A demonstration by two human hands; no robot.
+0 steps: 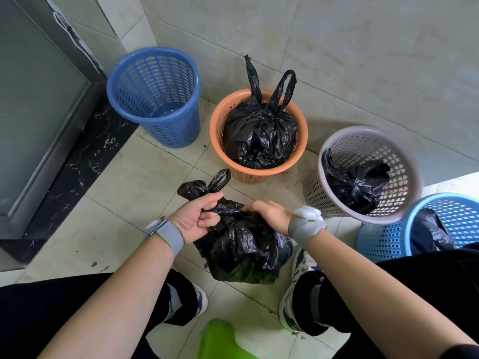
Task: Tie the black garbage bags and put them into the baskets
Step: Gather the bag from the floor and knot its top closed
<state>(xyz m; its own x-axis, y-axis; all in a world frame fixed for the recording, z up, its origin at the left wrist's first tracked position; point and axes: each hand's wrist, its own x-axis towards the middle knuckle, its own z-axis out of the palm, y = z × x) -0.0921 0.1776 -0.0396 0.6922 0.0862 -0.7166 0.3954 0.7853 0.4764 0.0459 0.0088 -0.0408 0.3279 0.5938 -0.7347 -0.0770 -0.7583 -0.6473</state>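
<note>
A full black garbage bag sits on the tiled floor between my feet. My left hand grips one twisted handle, whose loops stick out past my fist. My right hand pinches the other handle at the bag's neck. The dark blue basket at the back left holds nothing. In the orange basket lies a tied black bag with its handles standing up. The grey basket contains a smaller tied bag. Another black bag fills the light blue basket at the right.
A tiled wall runs behind the baskets. A grey metal door with a dark marble threshold stands at the left. A green object lies at the bottom edge between my shoes.
</note>
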